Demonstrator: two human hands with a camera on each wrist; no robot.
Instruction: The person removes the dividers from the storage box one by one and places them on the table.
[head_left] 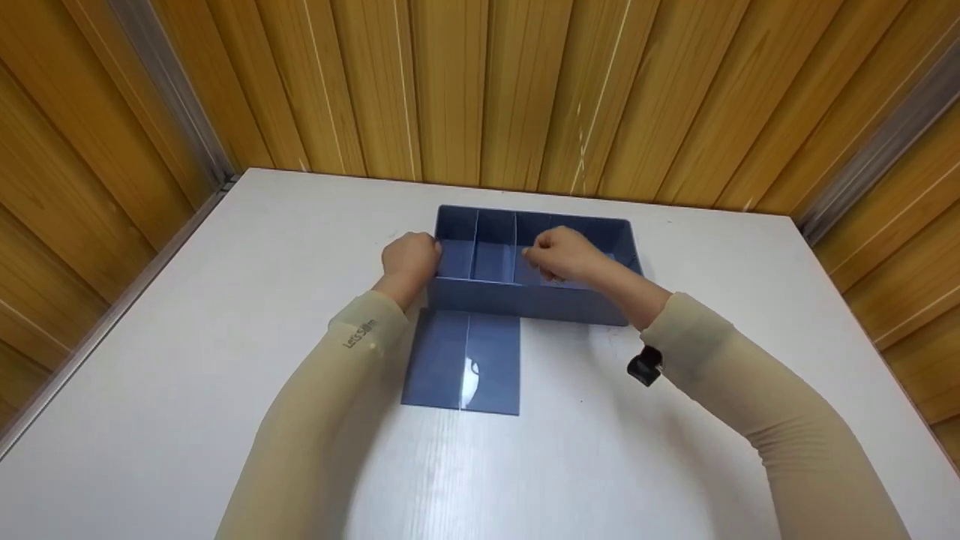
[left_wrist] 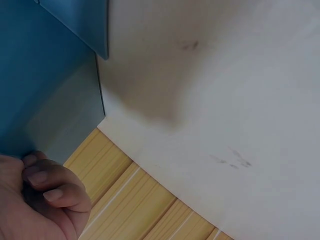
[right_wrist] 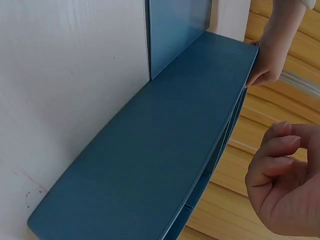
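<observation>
blue box [head_left: 525, 300]: on the table [head_left: 225, 300], thin walls [head_left: 475, 247] inside.
left hand [head_left: 411, 259]: fingers pinch the box's left end.
right hand [head_left: 566, 255]: fingers curled over the box; i see nothing in them.
best way: keep the box steady, don't bump the walls.
flat sheet [head_left: 439, 360]: blue, shiny, smooth, maybe plastic; four straight sides.

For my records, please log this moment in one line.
left hand: grips left end of blue compartment box | right hand: curled over box | blue panel: flat on table
</observation>
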